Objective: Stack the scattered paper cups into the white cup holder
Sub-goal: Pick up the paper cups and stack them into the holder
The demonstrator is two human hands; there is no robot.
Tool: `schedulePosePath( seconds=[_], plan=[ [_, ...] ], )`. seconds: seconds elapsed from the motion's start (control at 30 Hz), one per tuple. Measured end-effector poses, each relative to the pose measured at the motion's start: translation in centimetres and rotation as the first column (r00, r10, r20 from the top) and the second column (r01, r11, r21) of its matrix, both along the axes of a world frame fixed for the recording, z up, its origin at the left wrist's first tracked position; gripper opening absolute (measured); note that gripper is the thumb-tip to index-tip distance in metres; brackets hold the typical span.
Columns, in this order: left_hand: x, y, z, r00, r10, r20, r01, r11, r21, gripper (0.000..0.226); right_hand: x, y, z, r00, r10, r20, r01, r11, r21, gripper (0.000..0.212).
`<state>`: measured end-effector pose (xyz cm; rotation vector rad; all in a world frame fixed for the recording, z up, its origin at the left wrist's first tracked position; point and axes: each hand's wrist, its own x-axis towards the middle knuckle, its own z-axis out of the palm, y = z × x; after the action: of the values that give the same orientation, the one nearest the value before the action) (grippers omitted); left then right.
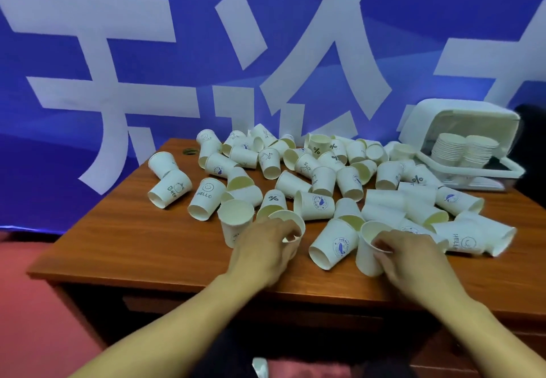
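Your left hand and right hand each grip 1 white paper cup; dozens lie loose, 2 stacks in the white plastic holder.

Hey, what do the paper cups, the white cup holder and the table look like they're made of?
Paper cups: thin matte paper, judging by rolled rims and printed designs. Cup holder: probably moulded plastic, smooth white with rounded corners. Table: reddish-brown wood grain with slight sheen; veneer, laminate or solid wood, cannot tell.
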<state>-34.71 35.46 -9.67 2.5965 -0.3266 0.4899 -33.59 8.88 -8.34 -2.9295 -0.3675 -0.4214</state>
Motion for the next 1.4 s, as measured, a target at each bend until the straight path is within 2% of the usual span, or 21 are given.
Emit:
schedulePosePath(
  seconds=[0.13, 0.33, 0.5, 0.63, 0.77, 0.83, 1.07, 1.2, 1.4],
  plan=[
    [0.1, -0.1, 0.4, 0.998, 0.030, 0.046, -0.032, 0.998, 0.047, 0.020, -0.3, 0.0, 0.4, 0.999, 0.008, 0.042, -0.010, 0.999, 0.035, 0.005],
    [2.2, -1.8, 2.5, 0.958, -0.002, 0.286, -0.012, 0.999, 0.049, 0.010, 0.8, -1.0, 2.3, 0.983, 0.046, 0.179, -0.068, 0.990, 0.120, 0.008],
    [7.7, -5.4, 5.3, 0.905, -0.005, 0.425, 0.022, 0.999, -0.034, 0.011, 4.3, -3.3, 4.0, 0.947, 0.021, 0.322, -0.088, 0.977, 0.195, 0.007],
    [14.5, -11.1, 7.8, 0.877, -0.118, 0.465, 0.126, 0.992, 0.014, 0.009, 9.7, -7.2, 4.8, 0.891, -0.035, 0.452, -0.086, 0.966, 0.244, 0.007],
    [21.8, -18.2, 9.7, 0.851, -0.238, 0.469, 0.255, 0.966, 0.028, 0.009, 15.4, -12.3, 6.5, 0.865, -0.139, 0.482, 0.010, 0.965, 0.262, 0.012],
    [25.4, -22.3, 10.6, 0.855, -0.256, 0.452, 0.295, 0.955, -0.018, 0.008, 18.4, -15.5, 7.8, 0.861, -0.195, 0.470, 0.050, 0.952, 0.303, 0.008],
    [32.7, -32.9, 14.1, 0.915, -0.255, 0.313, 0.299, 0.949, -0.101, 0.007, 26.4, -26.1, 12.0, 0.807, -0.366, 0.463, 0.227, 0.917, 0.328, 0.008],
    [36.1, -37.4, 15.2, 0.940, -0.268, 0.209, 0.294, 0.950, -0.105, 0.004, 31.2, -30.4, 13.2, 0.854, -0.377, 0.358, 0.255, 0.904, 0.345, 0.005],
    [38.5, -39.9, 13.9, 0.965, -0.247, 0.090, 0.251, 0.967, -0.039, 0.002, 34.2, -32.0, 12.1, 0.924, -0.321, 0.207, 0.243, 0.912, 0.329, 0.006]
  ],
)
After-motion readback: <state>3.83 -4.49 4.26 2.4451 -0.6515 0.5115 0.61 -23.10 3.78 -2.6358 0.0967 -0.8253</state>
